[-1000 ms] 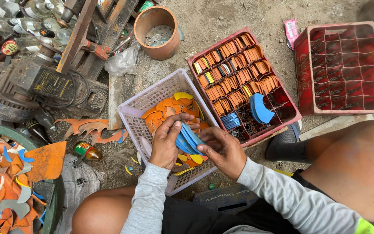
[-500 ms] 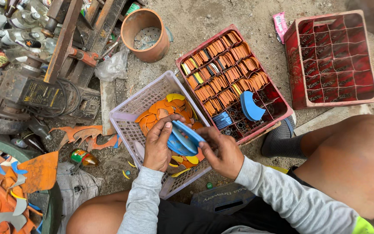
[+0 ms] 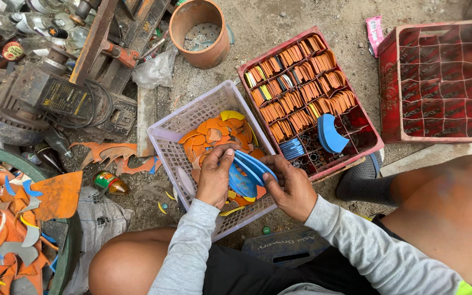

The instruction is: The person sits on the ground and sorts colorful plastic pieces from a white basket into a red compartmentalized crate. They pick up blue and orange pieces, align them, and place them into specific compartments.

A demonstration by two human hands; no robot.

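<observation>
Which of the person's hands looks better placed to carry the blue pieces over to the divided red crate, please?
Probably the right hand: it grips the blue pieces on the side nearer the divided red crate, while the left hand sits over the white basket.

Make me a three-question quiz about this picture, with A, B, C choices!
1. Where are the hands?
A. Over the white basket
B. Inside the round tub
C. On the motor

2. What colour are the pieces being held?
A. Yellow
B. Blue
C. Green

3. How is the far right crate?
A. Full
B. Tipped over
C. Empty

Answers:
1 A: the left hand and right hand are over the white basket.
2 B: the held pieces are blue.
3 C: the far right crate shows only bare compartments.
</observation>
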